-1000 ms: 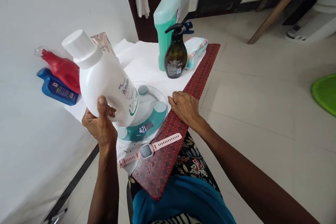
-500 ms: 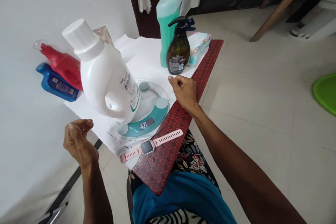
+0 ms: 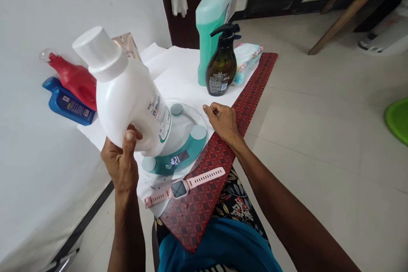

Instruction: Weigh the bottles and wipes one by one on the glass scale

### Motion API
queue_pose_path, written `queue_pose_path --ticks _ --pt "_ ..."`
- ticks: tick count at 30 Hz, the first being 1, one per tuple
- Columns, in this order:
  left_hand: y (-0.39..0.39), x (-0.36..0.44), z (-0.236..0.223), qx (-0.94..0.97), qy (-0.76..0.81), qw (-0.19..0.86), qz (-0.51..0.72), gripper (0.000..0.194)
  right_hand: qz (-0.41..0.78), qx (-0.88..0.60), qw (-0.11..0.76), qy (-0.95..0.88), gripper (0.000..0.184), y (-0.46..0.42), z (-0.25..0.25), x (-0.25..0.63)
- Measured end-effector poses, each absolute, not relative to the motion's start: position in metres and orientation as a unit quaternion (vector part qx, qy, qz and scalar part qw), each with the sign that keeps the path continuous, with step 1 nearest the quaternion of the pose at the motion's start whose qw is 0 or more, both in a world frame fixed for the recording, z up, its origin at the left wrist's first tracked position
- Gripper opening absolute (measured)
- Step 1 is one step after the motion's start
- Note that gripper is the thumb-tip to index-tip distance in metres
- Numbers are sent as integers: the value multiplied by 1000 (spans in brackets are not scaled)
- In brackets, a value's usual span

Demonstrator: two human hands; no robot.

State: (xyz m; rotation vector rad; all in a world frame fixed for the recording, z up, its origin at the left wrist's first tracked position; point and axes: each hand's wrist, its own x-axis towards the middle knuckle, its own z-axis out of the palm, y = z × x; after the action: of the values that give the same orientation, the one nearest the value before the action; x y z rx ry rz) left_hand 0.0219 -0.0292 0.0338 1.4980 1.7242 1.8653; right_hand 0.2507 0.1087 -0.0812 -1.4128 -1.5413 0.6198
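A large white detergent jug point(image 3: 127, 89) stands slightly tilted over the round glass bathroom scale point(image 3: 188, 151); I cannot tell whether its base still touches the glass. My left hand point(image 3: 123, 159) is wrapped round the jug's handle, the thumb in front and fingertips through the opening. Lit digits show on the scale's teal band, too blurred to read surely. My right hand point(image 3: 221, 121) rests at the table edge just right of the scale, fingers curled in and nothing visible in them. Nearer me lies a pink-strapped smartwatch point(image 3: 179, 189).
A dark pump bottle point(image 3: 221, 70) and a tall green-liquid bottle point(image 3: 212, 29) stand behind the scale, beside a soft wipes pack point(image 3: 248, 59). Against the left wall are a red bottle point(image 3: 76, 78) and a blue bottle point(image 3: 70, 104). The red patterned tabletop point(image 3: 194, 216) ends close to my lap.
My left hand has moved right from beside the table and closed on the jug's handle. My right hand stays curled at the table edge. The view has shifted slightly.
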Motion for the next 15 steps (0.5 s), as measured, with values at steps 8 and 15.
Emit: queue_pose_path --ticks 8,15 --pt "26 51 72 349 549 51 758 53 249 -588 422 -644 44 112 -82 253" --pt "141 56 91 406 476 46 779 64 237 -589 392 -666 40 111 -81 254"
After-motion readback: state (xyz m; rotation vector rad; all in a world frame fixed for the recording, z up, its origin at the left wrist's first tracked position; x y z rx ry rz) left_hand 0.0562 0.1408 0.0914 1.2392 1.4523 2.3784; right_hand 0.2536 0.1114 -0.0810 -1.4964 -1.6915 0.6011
